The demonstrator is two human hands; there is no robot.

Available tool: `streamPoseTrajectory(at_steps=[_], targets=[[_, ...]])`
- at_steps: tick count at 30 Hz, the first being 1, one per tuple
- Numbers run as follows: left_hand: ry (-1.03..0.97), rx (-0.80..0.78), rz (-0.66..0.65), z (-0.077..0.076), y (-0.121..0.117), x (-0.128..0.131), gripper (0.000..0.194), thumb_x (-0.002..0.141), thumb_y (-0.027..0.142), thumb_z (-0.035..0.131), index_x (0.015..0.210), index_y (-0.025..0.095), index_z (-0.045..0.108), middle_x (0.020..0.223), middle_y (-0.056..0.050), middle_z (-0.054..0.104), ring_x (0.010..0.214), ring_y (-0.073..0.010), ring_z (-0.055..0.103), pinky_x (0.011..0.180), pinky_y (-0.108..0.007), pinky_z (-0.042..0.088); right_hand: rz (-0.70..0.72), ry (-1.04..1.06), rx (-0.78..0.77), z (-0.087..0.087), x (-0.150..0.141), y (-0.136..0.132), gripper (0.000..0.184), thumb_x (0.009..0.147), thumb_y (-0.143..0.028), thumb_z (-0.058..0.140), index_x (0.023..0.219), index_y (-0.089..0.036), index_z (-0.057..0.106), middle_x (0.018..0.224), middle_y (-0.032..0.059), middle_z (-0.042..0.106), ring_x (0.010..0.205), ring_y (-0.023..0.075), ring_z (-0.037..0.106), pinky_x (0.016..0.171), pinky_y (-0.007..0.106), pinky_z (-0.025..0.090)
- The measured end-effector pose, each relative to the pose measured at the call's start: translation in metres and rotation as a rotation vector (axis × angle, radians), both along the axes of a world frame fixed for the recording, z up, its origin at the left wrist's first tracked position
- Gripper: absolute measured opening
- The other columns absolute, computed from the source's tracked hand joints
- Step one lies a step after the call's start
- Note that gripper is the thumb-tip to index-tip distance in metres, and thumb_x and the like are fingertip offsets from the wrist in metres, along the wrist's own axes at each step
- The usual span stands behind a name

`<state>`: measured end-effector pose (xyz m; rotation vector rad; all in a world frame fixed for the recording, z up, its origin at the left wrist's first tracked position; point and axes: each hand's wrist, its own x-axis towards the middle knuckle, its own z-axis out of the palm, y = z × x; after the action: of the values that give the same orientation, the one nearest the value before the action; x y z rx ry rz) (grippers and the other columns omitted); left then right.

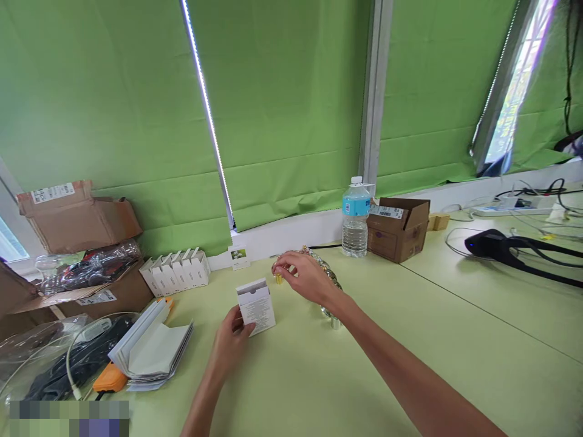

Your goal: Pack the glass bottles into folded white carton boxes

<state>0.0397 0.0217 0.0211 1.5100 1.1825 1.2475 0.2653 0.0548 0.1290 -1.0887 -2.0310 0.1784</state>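
Note:
My left hand (231, 341) grips a small white printed box (257, 308) by its lower left side, with fingers and thumb wrapped round it. The box stands upright, slightly tilted, and its top looks open. Over the table to the right of the box, my right hand (303, 274) is closed in a pinch on a small gold-coloured item (279, 279). Fingers hide most of that item, so its kind is unclear. Beneath and behind the right hand runs a row of small shiny silver and gold pieces (331, 278), partly covered by the hand and forearm.
Several white boxes (175, 271) line up at the back left, beside cardboard boxes (79, 224). Flattened white cartons (155, 349) lie nearer. A water bottle (355, 218) and an opened carton (398, 229) stand behind; black glasses (519, 252) and cables lie right.

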Motion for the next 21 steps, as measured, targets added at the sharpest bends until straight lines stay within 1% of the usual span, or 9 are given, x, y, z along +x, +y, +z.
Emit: streamPoseTrajectory(at_steps=[3,6,10,13,16,18,21], targets=[[0.031,0.018,0.032,0.004,0.001,-0.017,0.043,0.070,0.033,0.067,0.109,0.016,0.059,0.115,-0.013,0.066,0.105,-0.0277,0.062,0.088,-0.042,0.049,0.001,-0.023,-0.023,-0.003,0.000,0.000,0.023,0.088,-0.029,0.047,0.090,-0.021,0.068,0.094,0.0042,0.067,0.080,0.0156,0.059,0.072,0.027,0.044],[0.050,0.033,0.058,0.005,0.003,-0.028,0.043,0.071,0.035,0.065,0.109,0.017,0.059,0.117,-0.013,0.065,0.108,-0.0283,0.061,0.090,-0.043,0.049,0.019,-0.058,-0.056,-0.005,0.000,0.000,0.024,0.088,-0.029,0.047,0.092,-0.020,0.069,0.095,0.0045,0.067,0.081,0.0159,0.060,0.072,0.026,0.043],[0.038,0.036,0.076,-0.001,0.007,-0.032,0.047,0.071,0.035,0.064,0.114,0.017,0.056,0.120,-0.013,0.063,0.112,-0.0268,0.058,0.092,-0.042,0.048,0.016,-0.122,-0.072,-0.009,-0.001,0.001,0.023,0.088,-0.029,0.048,0.091,-0.019,0.069,0.096,0.0052,0.068,0.082,0.0163,0.061,0.072,0.026,0.043],[0.029,0.040,0.099,-0.006,0.010,-0.031,0.049,0.070,0.033,0.065,0.115,0.017,0.054,0.120,-0.013,0.063,0.112,-0.0260,0.059,0.093,-0.041,0.047,-0.007,-0.181,-0.081,-0.014,-0.005,0.001,0.022,0.087,-0.029,0.049,0.089,-0.020,0.069,0.096,0.0057,0.068,0.083,0.0178,0.061,0.073,0.026,0.042],[0.039,0.052,0.115,-0.010,0.011,-0.031,0.051,0.070,0.031,0.065,0.118,0.017,0.052,0.116,-0.013,0.065,0.109,-0.0261,0.060,0.093,-0.043,0.047,-0.024,-0.264,-0.134,-0.023,-0.010,-0.001,0.022,0.085,-0.031,0.051,0.089,-0.020,0.070,0.090,0.0067,0.070,0.081,0.0201,0.063,0.068,0.027,0.041],[0.050,0.067,0.126,-0.011,0.012,-0.031,0.053,0.071,0.030,0.064,0.120,0.017,0.050,0.115,-0.013,0.066,0.107,-0.0261,0.061,0.092,-0.044,0.046,-0.019,-0.336,-0.196,-0.031,-0.013,-0.003,0.021,0.084,-0.032,0.052,0.087,-0.021,0.070,0.087,0.0071,0.071,0.081,0.0215,0.064,0.065,0.027,0.040],[0.096,0.096,0.163,-0.014,0.014,-0.034,0.051,0.073,0.029,0.062,0.121,0.018,0.049,0.115,-0.012,0.065,0.105,-0.0253,0.062,0.093,-0.044,0.045,-0.036,-0.403,-0.273,-0.044,-0.019,-0.006,0.020,0.082,-0.032,0.054,0.083,-0.020,0.070,0.087,0.0089,0.071,0.081,0.0234,0.065,0.062,0.028,0.040]])
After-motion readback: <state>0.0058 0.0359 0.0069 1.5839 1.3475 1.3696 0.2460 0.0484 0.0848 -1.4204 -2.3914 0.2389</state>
